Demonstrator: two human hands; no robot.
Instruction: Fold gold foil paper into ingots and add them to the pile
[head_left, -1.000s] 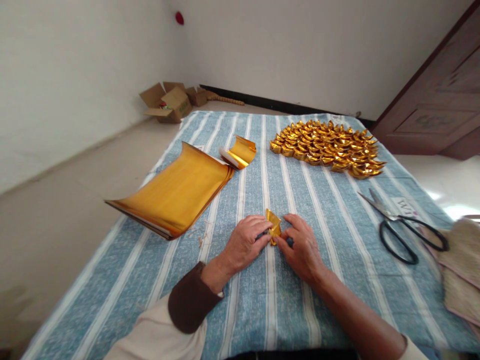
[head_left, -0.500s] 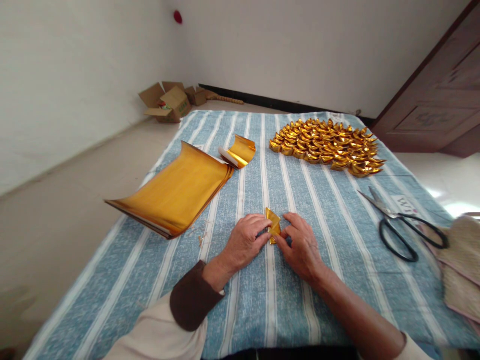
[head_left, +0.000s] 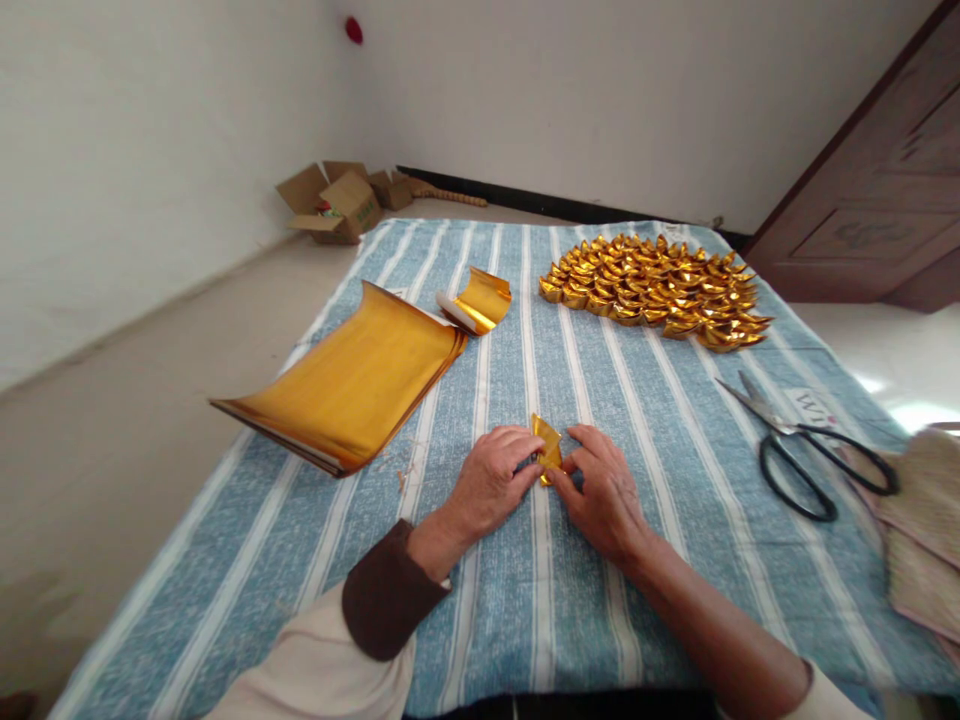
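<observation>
A small folded piece of gold foil paper (head_left: 550,440) lies on the striped tablecloth (head_left: 510,620), between my two hands. From the left, my left hand (head_left: 495,475) grips its edge with closed fingers and thumb. On the other side, my right hand (head_left: 602,490) pinches the lower right part of the foil between thumb and bent forefinger. The fingertips cover some of its edges. Farther off to the left is a stack of large gold foil sheets (head_left: 360,380), with a smaller curled stack of gold foil paper (head_left: 484,302) at its upper right corner.
Many folded gold foil ingots (head_left: 652,290) sit in tight rows at the far right. Open black-handled scissors (head_left: 784,430) lie to the right, near a beige cloth (head_left: 922,520). Cardboard boxes (head_left: 345,205) stand on the floor beyond the table.
Almost nothing differs. Both hands stay on the small foil piece, with only a slight shift of the fingers at its lower end.
</observation>
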